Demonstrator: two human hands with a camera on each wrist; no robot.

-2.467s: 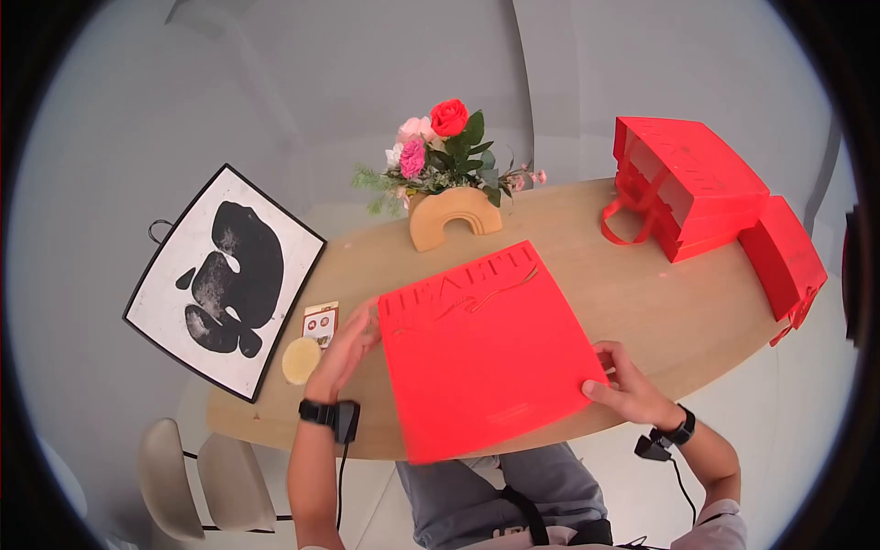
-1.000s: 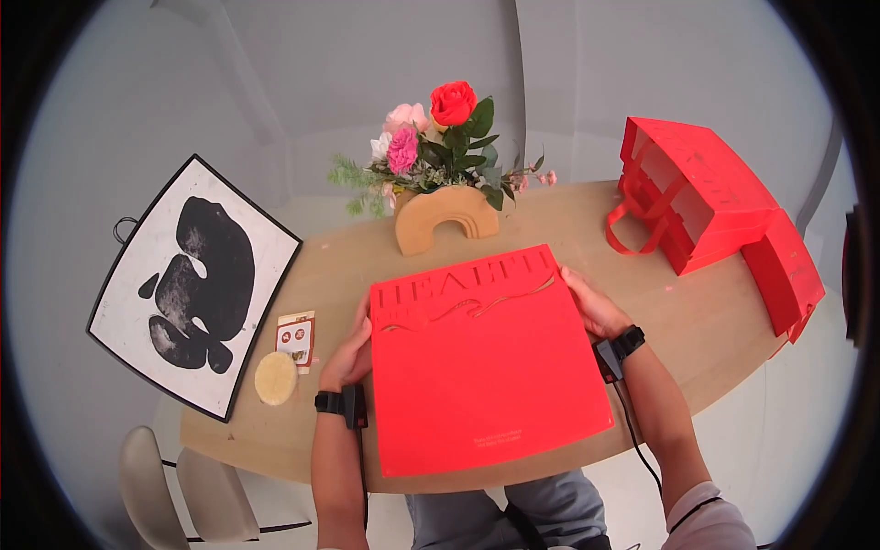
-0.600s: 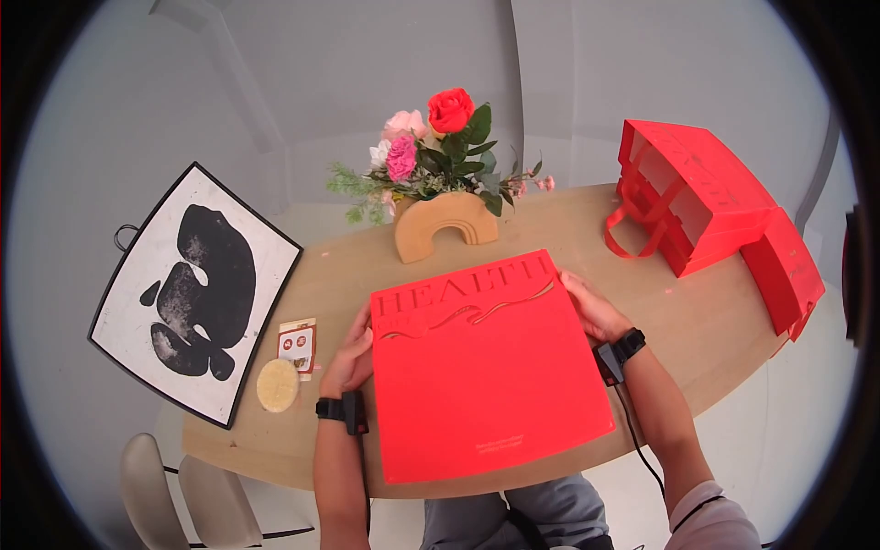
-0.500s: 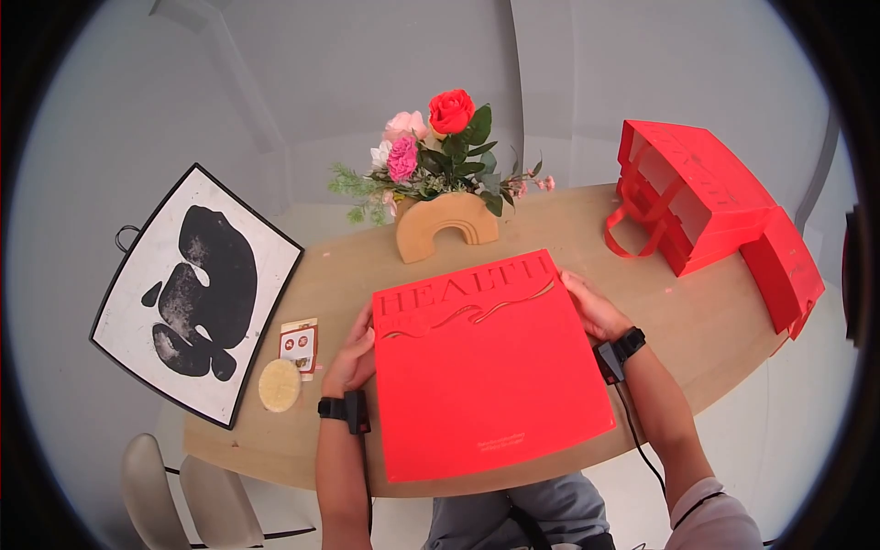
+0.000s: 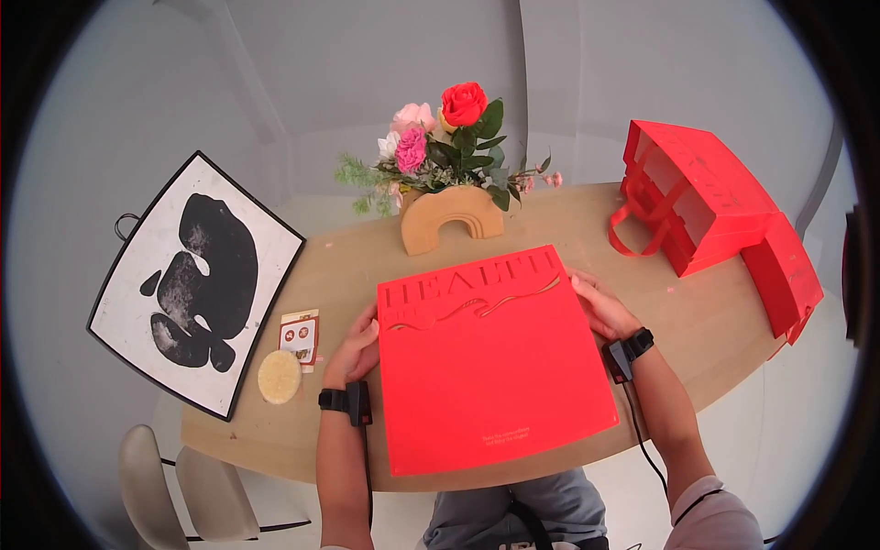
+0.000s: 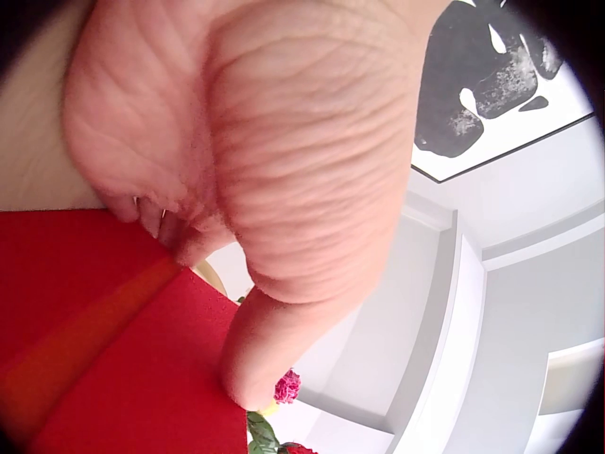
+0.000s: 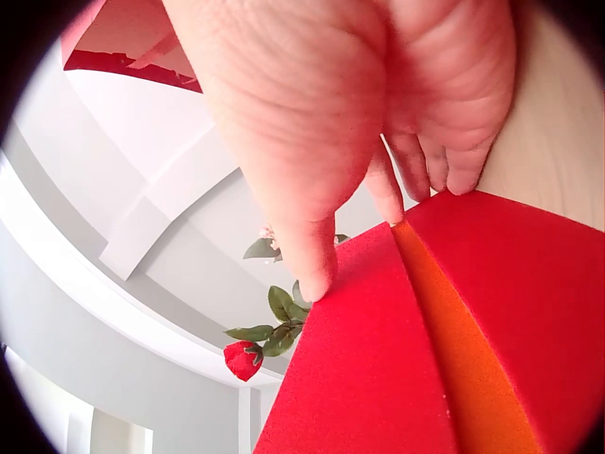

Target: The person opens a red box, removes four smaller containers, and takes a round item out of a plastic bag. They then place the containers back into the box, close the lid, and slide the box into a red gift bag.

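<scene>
A large flat red box (image 5: 500, 376), embossed "HEALTH" across its far end, lies at the near edge of the wooden table. My left hand (image 5: 356, 350) holds its left side. In the left wrist view, the thumb (image 6: 253, 374) of that hand is on the box's upper edge and the other fingers are at its side, partly hidden. On the right side, my right hand (image 5: 607, 310) grips near the far corner. The right wrist view shows its thumb (image 7: 317, 265) at the upper edge and fingertips at an orange band (image 7: 463, 350) between the box's red side parts.
A flower arrangement in an arch-shaped vase (image 5: 449, 220) stands behind the box. At the right back is an opened red carton (image 5: 701, 197) with a ribbon handle. Left lie a round yellow pad (image 5: 280, 377), printed cards (image 5: 300, 339) and a black-framed picture (image 5: 197, 284).
Since the oldest frame the box has turned squarer to the table edge. My right hand has shifted from its near right corner to the far right side. The last half second shows little movement.
</scene>
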